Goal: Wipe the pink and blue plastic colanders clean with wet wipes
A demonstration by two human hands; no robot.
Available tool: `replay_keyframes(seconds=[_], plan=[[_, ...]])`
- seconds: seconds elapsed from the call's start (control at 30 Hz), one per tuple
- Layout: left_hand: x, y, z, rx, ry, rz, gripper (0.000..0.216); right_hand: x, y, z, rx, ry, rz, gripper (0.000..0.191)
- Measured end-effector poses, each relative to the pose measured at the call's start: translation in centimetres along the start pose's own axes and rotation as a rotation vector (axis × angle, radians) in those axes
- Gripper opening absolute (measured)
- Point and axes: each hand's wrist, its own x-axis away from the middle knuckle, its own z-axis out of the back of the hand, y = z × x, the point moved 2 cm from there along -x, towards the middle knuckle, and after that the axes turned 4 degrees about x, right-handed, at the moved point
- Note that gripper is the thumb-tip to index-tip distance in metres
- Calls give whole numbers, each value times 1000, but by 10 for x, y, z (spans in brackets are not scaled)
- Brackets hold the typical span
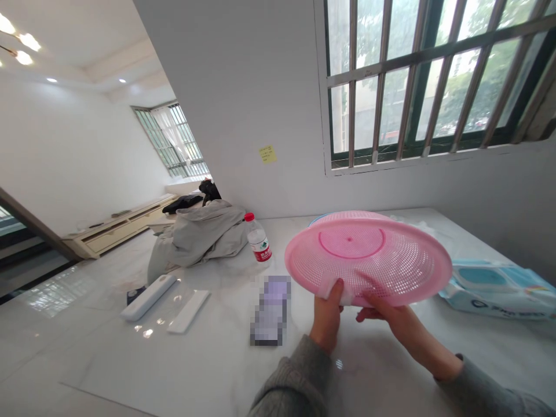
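A pink plastic colander point(417, 255) is raised above the table, tilted so that its perforated inside faces me. My left hand point(328, 317) grips the near rim, thumb on the inner side. Under that thumb a pale, thin piece point(326, 284), looking like a wipe or tissue, lies against the mesh. Farther right along the same rim, my right hand point(391, 315) holds on with its thumb over the edge and fingers beneath. Behind the colander a blue rim point(319, 219) peeks out, mostly hidden. A blurred phone-like object point(271, 310) lies left of my hands.
A pack of wipes point(499, 289) lies at the right. A red-capped bottle point(259, 238) stands at the back, beside a grey cloth heap point(204, 231). Two white oblong items point(150, 297) lie at the left on the marble-look table point(208, 370). A barred window is above.
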Motion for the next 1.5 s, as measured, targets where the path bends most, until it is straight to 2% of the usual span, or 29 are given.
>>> replay_keyframes(seconds=[0.17,0.37,0.53,0.67,0.83,0.93,1.1,1.17,1.27,1.37,1.43,1.5], plan=[[-4,1,2,33,52,-33,67,-4,-4,6,96,6,45,55],[-16,2,9,57,96,-68,63,-11,-14,26,377,49,171,63],[-19,-1,12,55,77,-126,55,-12,-24,36,530,108,191,70],[-18,0,12,87,51,-133,53,-6,-25,27,435,64,252,74],[-16,2,11,140,28,-92,50,3,-11,4,305,-106,144,55],[-16,1,11,166,44,-68,49,4,-7,-1,326,-133,141,55],[-22,2,15,168,73,-90,49,2,-19,7,477,-74,183,53],[-24,3,17,182,91,-99,49,2,-31,16,531,-16,253,45],[-25,3,17,191,91,-103,50,4,-48,32,498,97,414,32],[-23,3,15,166,58,-93,49,4,-53,44,481,198,423,33],[-22,3,13,172,28,-77,49,5,-51,43,434,203,402,35],[-22,4,12,210,32,-56,48,4,-45,33,316,147,398,41]])
